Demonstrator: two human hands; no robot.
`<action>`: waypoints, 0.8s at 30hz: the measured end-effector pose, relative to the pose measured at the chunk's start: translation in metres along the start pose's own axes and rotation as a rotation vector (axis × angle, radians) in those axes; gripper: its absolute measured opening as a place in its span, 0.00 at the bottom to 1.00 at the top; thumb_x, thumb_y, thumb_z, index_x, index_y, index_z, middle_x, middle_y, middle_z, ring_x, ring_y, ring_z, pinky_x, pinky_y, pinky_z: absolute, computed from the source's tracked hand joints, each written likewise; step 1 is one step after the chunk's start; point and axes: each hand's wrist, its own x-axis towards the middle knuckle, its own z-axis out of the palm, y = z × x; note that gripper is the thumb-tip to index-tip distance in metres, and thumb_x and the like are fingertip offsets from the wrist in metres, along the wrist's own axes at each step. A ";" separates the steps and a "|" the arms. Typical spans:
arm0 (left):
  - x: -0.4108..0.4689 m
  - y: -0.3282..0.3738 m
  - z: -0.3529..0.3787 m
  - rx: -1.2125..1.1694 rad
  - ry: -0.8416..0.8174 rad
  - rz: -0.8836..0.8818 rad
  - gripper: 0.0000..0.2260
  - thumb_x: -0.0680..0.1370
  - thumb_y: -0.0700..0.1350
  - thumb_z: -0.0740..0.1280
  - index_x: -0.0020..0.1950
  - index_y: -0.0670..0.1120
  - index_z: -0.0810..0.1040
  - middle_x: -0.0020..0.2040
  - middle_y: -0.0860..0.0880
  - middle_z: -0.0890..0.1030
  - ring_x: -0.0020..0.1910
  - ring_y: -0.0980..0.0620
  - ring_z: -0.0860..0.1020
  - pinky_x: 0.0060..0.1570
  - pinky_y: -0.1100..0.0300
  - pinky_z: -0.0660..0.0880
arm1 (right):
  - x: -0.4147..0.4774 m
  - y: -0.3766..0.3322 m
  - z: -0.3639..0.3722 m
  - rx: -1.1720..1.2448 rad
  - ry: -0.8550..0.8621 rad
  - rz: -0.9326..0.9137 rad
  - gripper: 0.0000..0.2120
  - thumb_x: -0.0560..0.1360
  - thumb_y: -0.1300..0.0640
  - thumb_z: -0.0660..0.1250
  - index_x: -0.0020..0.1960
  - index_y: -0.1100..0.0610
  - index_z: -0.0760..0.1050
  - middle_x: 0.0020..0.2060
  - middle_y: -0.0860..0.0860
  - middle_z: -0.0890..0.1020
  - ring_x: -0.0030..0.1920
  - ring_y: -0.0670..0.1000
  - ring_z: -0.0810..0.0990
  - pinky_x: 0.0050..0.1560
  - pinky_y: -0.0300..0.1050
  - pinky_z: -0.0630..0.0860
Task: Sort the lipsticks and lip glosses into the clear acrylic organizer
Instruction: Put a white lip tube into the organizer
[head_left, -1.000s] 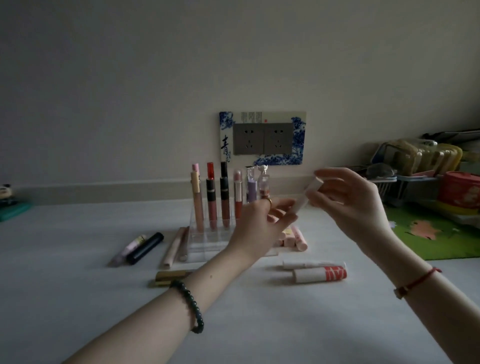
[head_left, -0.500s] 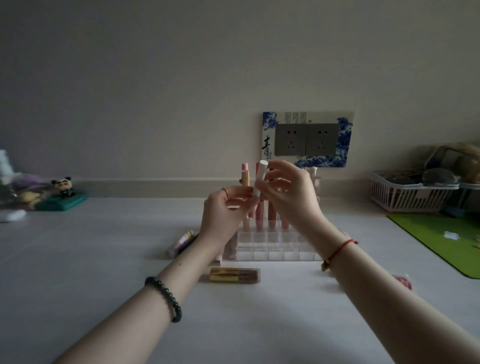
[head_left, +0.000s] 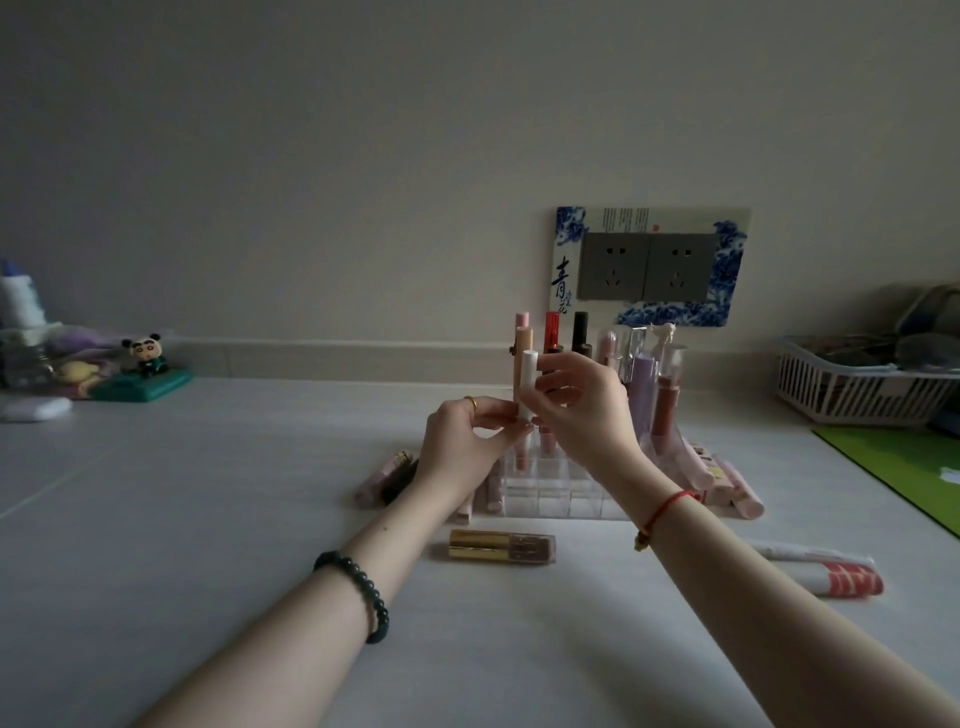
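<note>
lipstick tube (head_left: 529, 382), white, slim and round, held upright in the air in front of the clear organizer (head_left: 566, 496) on the table (head_left: 208, 519). left hand (head_left: 470, 441) pinches its lower end between thumb and fingers; right hand (head_left: 579, 402) pinches its upper part. likely light, stiff and smooth, so apt to slip: best gripped mid-barrel rather than by the cap. organizer already carries upright tubes in its back row; front cells look empty. a gold-capped gloss (head_left: 501, 546) and a red-and-white tube (head_left: 841, 579) lie loose on the table, unsorted.
</note>
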 end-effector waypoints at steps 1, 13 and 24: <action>0.000 -0.001 0.000 -0.002 -0.005 -0.004 0.05 0.68 0.45 0.73 0.38 0.55 0.80 0.38 0.60 0.82 0.43 0.61 0.80 0.38 0.82 0.67 | -0.001 0.001 0.001 -0.004 -0.008 0.007 0.13 0.67 0.61 0.71 0.51 0.57 0.76 0.36 0.46 0.80 0.36 0.41 0.79 0.38 0.34 0.78; 0.001 -0.006 0.000 0.028 -0.016 0.018 0.05 0.69 0.45 0.72 0.45 0.49 0.82 0.39 0.58 0.82 0.44 0.59 0.79 0.39 0.83 0.65 | -0.004 0.005 0.002 0.027 -0.045 0.040 0.13 0.66 0.63 0.71 0.49 0.58 0.74 0.36 0.51 0.81 0.35 0.43 0.80 0.33 0.30 0.77; 0.002 -0.005 -0.003 0.034 -0.037 0.010 0.07 0.69 0.45 0.72 0.46 0.49 0.82 0.40 0.57 0.82 0.44 0.59 0.80 0.38 0.83 0.66 | -0.006 0.005 -0.002 -0.008 -0.049 0.030 0.14 0.66 0.62 0.73 0.49 0.56 0.74 0.37 0.50 0.81 0.36 0.42 0.80 0.35 0.30 0.77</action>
